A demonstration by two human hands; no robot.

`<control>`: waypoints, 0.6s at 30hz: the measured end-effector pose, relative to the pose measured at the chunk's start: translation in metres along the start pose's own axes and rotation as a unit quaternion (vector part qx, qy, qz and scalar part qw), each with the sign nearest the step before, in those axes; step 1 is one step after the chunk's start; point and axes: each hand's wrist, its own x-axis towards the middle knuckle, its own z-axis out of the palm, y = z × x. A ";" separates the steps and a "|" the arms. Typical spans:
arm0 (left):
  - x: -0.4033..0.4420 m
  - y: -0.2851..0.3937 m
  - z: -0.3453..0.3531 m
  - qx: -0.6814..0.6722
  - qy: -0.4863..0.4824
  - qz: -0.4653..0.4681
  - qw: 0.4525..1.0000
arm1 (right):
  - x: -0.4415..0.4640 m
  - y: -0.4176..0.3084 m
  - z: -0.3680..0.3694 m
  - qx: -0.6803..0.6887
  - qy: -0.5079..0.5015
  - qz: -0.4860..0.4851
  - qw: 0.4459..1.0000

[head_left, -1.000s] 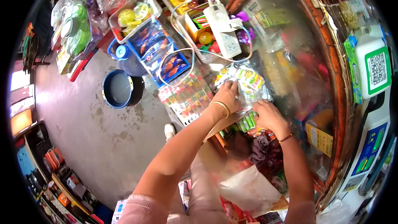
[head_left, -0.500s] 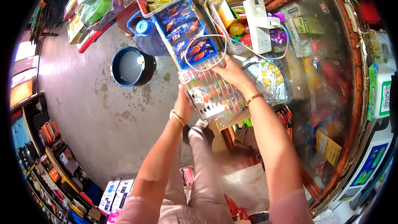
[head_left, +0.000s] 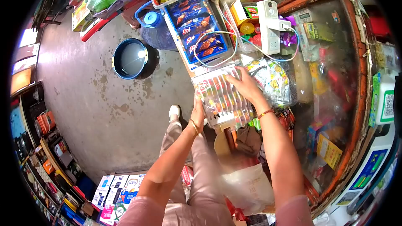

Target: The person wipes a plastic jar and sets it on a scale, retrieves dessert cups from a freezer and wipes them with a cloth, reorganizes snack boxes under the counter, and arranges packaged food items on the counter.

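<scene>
Between my two hands is a clear plastic box [head_left: 217, 96] with ribbed rows of small colourful pieces inside, perhaps sweets. My left hand [head_left: 198, 111] grips its left side. My right hand [head_left: 246, 84] holds the far right corner, thumb and fingers spread over the edge. Just beyond it lies a blue tray of wrapped snacks [head_left: 199, 29], with a white cable [head_left: 215, 32] looped over it. To the right of my right hand sits a shiny patterned bag [head_left: 270, 79].
A white power strip [head_left: 268, 27] lies on the glass-topped counter [head_left: 310, 100]. On the floor at left stand a basin of water [head_left: 130, 58] and a blue water jug [head_left: 157, 33]. Small cartons [head_left: 119, 192] are stacked at bottom left; a white bag [head_left: 247, 188] lies by my legs.
The plastic box has come slightly towards me, away from the blue snack tray, with both hands still on it. My view has shifted a little, and a white shoe now shows.
</scene>
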 end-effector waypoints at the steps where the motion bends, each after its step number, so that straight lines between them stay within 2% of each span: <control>1: -0.003 0.002 0.003 -0.001 -0.003 0.002 1.000 | -0.004 -0.008 -0.004 0.008 -0.018 0.022 1.000; 3: -0.011 0.005 0.008 0.002 -0.034 0.107 0.994 | -0.007 -0.015 -0.006 0.013 -0.033 0.042 0.998; 5: 0.009 -0.023 -0.013 0.029 -0.015 0.142 0.989 | -0.007 -0.013 0.003 0.026 -0.002 0.031 0.999; 6: 0.016 -0.036 -0.024 0.113 -0.012 0.168 0.979 | -0.006 -0.006 0.011 0.043 0.037 -0.008 0.998; 7: 0.024 -0.050 -0.036 0.197 -0.009 0.190 0.962 | -0.006 0.001 0.018 0.043 0.039 -0.006 0.998; 8: 0.030 -0.054 -0.039 0.310 0.042 0.233 0.921 | -0.008 0.006 0.022 0.052 0.045 -0.026 0.997; 9: 0.032 -0.062 -0.041 0.310 0.039 0.231 0.921 | -0.011 0.013 0.025 0.060 0.052 -0.045 0.996; 11: 0.019 -0.054 -0.032 0.177 0.049 0.169 0.968 | -0.023 0.021 0.030 0.084 0.050 -0.054 0.994; 13: 0.019 -0.054 -0.040 0.206 0.061 0.158 0.964 | -0.034 0.023 0.033 0.080 0.087 -0.101 0.988; 15: 0.019 -0.053 -0.052 0.238 0.073 0.149 0.957 | -0.043 0.015 0.037 0.106 0.080 -0.084 0.988; 17: 0.015 -0.040 -0.057 0.324 0.109 0.274 0.899 | -0.052 0.002 0.042 0.128 0.127 -0.075 0.981; 18: 0.013 -0.032 -0.064 0.299 0.102 0.230 0.921 | -0.062 -0.007 0.041 0.196 0.102 -0.065 0.973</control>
